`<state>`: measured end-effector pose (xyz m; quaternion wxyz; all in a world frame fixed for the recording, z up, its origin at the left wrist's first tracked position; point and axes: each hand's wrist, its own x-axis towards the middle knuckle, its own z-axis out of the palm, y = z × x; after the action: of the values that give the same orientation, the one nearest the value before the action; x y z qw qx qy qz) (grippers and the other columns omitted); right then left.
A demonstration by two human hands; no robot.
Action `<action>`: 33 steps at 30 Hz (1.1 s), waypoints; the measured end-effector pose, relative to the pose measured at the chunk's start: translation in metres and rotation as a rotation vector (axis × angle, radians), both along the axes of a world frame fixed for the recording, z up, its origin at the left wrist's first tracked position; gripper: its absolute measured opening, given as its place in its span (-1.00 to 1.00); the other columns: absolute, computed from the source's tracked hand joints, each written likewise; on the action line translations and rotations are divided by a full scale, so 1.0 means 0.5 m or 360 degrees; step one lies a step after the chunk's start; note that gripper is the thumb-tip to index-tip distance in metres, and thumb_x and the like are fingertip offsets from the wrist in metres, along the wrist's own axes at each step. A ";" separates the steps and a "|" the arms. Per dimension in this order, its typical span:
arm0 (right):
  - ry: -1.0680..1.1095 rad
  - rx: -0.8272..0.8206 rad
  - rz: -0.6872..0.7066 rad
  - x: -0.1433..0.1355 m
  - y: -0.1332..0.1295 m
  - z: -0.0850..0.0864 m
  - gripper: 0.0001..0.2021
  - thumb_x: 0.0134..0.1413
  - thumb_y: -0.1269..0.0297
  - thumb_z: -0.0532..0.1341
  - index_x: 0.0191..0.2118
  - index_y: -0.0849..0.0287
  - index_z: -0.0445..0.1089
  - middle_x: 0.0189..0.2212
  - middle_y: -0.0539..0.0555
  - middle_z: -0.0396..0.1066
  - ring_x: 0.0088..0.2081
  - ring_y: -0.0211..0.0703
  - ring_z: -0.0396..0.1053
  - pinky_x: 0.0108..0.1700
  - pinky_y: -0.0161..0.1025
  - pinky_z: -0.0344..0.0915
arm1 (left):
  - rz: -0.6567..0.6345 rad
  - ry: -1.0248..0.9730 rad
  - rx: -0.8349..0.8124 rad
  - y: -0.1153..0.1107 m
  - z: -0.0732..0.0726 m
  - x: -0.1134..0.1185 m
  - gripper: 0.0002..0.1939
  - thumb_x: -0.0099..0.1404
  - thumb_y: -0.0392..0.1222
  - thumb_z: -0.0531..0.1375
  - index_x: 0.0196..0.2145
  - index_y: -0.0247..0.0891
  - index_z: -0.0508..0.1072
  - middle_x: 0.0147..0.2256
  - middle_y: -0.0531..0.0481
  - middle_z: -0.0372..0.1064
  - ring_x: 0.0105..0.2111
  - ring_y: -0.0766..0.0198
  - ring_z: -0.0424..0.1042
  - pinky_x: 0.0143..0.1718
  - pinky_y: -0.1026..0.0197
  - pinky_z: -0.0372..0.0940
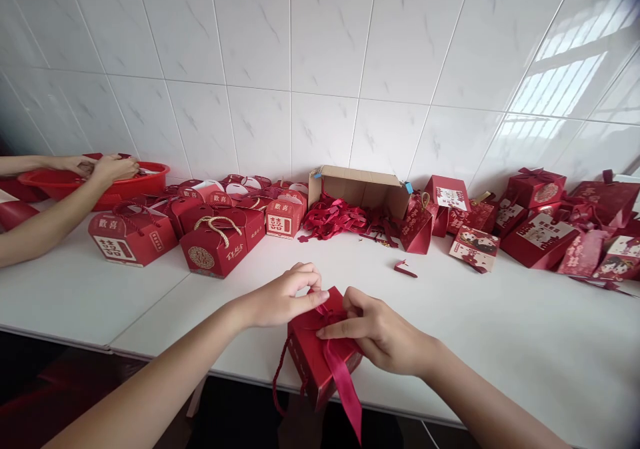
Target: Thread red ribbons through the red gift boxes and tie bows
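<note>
A red gift box [309,352] lies at the table's front edge, with a twisted cord handle [277,382] hanging from its left side. Around its top runs a glossy red ribbon [344,383], gathered near the middle, one tail dropping past the edge. My left hand [293,295] is closed in a pinch on the ribbon at the gathered spot. From the other side, my right hand [383,329] is closed on the ribbon too, its index finger pressed against the gathered part. The fingers partly cover the knot or loop there.
Several red gift boxes [220,242] stand at the left and more boxes [537,239] at the right. A cardboard box [360,175] spills red ribbons [335,219]. A small ribbon piece [405,269] lies nearby. Another person's hands [115,167] work over a red basin [145,185].
</note>
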<state>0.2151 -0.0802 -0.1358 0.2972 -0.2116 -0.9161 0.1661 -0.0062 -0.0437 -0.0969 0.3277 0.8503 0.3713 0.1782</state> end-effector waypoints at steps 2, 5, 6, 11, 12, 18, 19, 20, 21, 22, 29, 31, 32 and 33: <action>0.0037 -0.0031 0.0014 0.001 0.001 -0.003 -0.58 0.14 0.58 -0.02 -0.05 0.07 0.45 -0.35 0.05 0.12 -0.36 -0.24 0.17 -0.30 -0.26 0.25 | 0.0028 -0.0110 -0.0004 -0.016 -0.009 0.009 -0.72 0.29 -0.01 0.08 -0.49 -0.21 0.16 -0.27 0.01 0.22 -0.20 0.22 0.24 -0.13 0.20 0.19; 0.0188 -0.0134 -0.0018 0.002 0.002 -0.014 -0.69 0.18 0.54 -0.04 -0.05 0.11 0.29 -0.35 0.03 0.15 -0.37 -0.25 0.17 -0.32 -0.27 0.23 | 0.0181 -0.0326 -0.0006 -0.038 -0.021 0.027 -0.66 0.26 -0.06 0.11 -0.54 -0.19 0.05 -0.34 0.02 0.26 -0.28 0.25 0.27 -0.21 0.22 0.21; 0.0265 -0.0194 -0.0056 0.002 0.002 -0.019 -0.73 0.18 0.54 -0.04 -0.07 0.12 0.20 -0.36 0.01 0.16 -0.40 -0.27 0.14 -0.36 -0.29 0.20 | 0.0236 -0.0389 -0.0013 -0.043 -0.024 0.032 -0.65 0.26 -0.07 0.11 -0.55 -0.19 0.03 -0.37 0.03 0.27 -0.31 0.26 0.27 -0.23 0.22 0.21; 0.0457 -0.0458 -0.0163 -0.004 0.000 -0.037 -0.82 0.18 0.51 -0.02 -0.18 0.09 0.01 -0.43 -0.07 0.12 -0.49 -0.32 0.04 -0.46 -0.34 0.07 | 0.0399 -0.0482 -0.0041 -0.050 -0.038 0.046 -0.61 0.21 -0.06 0.17 -0.60 -0.20 0.05 -0.43 0.04 0.34 -0.38 0.27 0.33 -0.30 0.23 0.23; 0.0482 -0.0495 -0.0169 -0.006 -0.001 -0.038 -0.83 0.18 0.50 -0.02 -0.19 0.09 0.01 -0.44 -0.07 0.11 -0.50 -0.32 0.04 -0.46 -0.34 0.06 | 0.0409 -0.0489 -0.0045 -0.050 -0.040 0.047 -0.62 0.20 -0.06 0.17 -0.61 -0.21 0.07 -0.42 0.03 0.36 -0.37 0.27 0.35 -0.29 0.23 0.24; 0.0869 -0.0742 -0.0333 -0.029 -0.003 -0.038 -0.83 0.17 0.42 0.02 -0.21 0.06 -0.04 -0.44 -0.10 0.13 -0.49 -0.34 0.06 -0.48 -0.37 0.08 | 0.0476 -0.0542 0.0059 -0.057 -0.057 0.048 -0.65 0.19 -0.14 0.19 -0.62 -0.21 0.12 -0.43 0.00 0.39 -0.25 0.18 0.43 -0.19 0.20 0.26; 0.0906 -0.0748 -0.0365 -0.031 -0.003 -0.039 -0.82 0.17 0.41 0.03 -0.22 0.05 -0.04 -0.44 -0.10 0.13 -0.49 -0.34 0.06 -0.48 -0.38 0.08 | 0.0481 -0.0540 0.0072 -0.059 -0.059 0.048 -0.65 0.19 -0.14 0.20 -0.62 -0.21 0.12 -0.42 -0.01 0.40 -0.24 0.17 0.44 -0.18 0.19 0.27; 0.0919 -0.0740 -0.0399 -0.031 -0.003 -0.041 -0.82 0.17 0.41 0.04 -0.23 0.05 -0.04 -0.44 -0.10 0.14 -0.50 -0.34 0.07 -0.48 -0.38 0.09 | 0.0484 -0.0540 0.0073 -0.060 -0.060 0.048 -0.65 0.18 -0.14 0.21 -0.62 -0.21 0.12 -0.40 -0.03 0.42 -0.23 0.16 0.45 -0.18 0.19 0.27; 0.0917 -0.0723 -0.0436 -0.030 -0.004 -0.043 -0.82 0.18 0.40 0.05 -0.23 0.05 -0.04 -0.44 -0.10 0.14 -0.50 -0.34 0.08 -0.47 -0.37 0.09 | 0.0487 -0.0544 0.0065 -0.061 -0.061 0.048 -0.64 0.17 -0.14 0.22 -0.63 -0.21 0.12 -0.39 -0.04 0.43 -0.23 0.15 0.45 -0.19 0.18 0.28; 0.0906 -0.0708 -0.0471 -0.028 -0.004 -0.045 -0.82 0.18 0.39 0.05 -0.24 0.05 -0.04 -0.44 -0.10 0.15 -0.49 -0.33 0.09 -0.46 -0.37 0.10 | 0.0492 -0.0548 0.0053 -0.062 -0.061 0.048 -0.63 0.16 -0.14 0.23 -0.63 -0.21 0.11 -0.37 -0.04 0.44 -0.23 0.15 0.46 -0.19 0.18 0.29; 0.0612 -0.0850 -0.0498 0.001 -0.009 -0.031 -0.88 0.29 0.19 0.00 -0.11 0.05 0.07 -0.45 -0.07 0.18 -0.47 -0.28 0.12 -0.43 -0.33 0.14 | 0.0461 -0.0636 -0.0086 -0.062 -0.066 0.043 -0.53 0.10 -0.18 0.28 -0.64 -0.18 -0.02 -0.43 -0.02 0.45 -0.12 0.10 0.44 -0.14 0.15 0.29; 0.0468 -0.0960 -0.0470 0.004 -0.011 -0.015 -0.79 0.31 0.11 -0.05 -0.05 0.07 0.13 -0.46 -0.06 0.22 -0.47 -0.28 0.14 -0.43 -0.32 0.16 | 0.0463 -0.0663 -0.0133 -0.062 -0.068 0.043 -0.52 0.10 -0.17 0.28 -0.63 -0.17 -0.02 -0.44 -0.02 0.46 -0.09 0.09 0.44 -0.11 0.13 0.28; 0.0399 -0.0984 -0.0458 0.004 -0.011 -0.006 -0.75 0.31 0.08 -0.06 -0.07 0.09 0.18 -0.44 -0.03 0.27 -0.45 -0.27 0.17 -0.41 -0.31 0.17 | 0.0473 -0.0676 -0.0145 -0.063 -0.069 0.044 -0.53 0.10 -0.17 0.29 -0.62 -0.17 -0.02 -0.45 -0.02 0.47 -0.08 0.09 0.44 -0.10 0.12 0.28; 0.0330 -0.0980 -0.0452 0.003 -0.012 0.002 -0.72 0.30 0.05 -0.05 -0.11 0.12 0.24 -0.41 0.01 0.31 -0.42 -0.26 0.20 -0.39 -0.29 0.19 | 0.0481 -0.0685 -0.0149 -0.064 -0.069 0.044 -0.53 0.10 -0.17 0.29 -0.62 -0.17 -0.01 -0.46 -0.02 0.48 -0.08 0.09 0.44 -0.09 0.11 0.28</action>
<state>0.2167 -0.0859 -0.1349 0.3311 -0.3984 -0.7495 0.4121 0.0161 -0.0755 -0.1315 0.4078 0.7116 0.4237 0.3844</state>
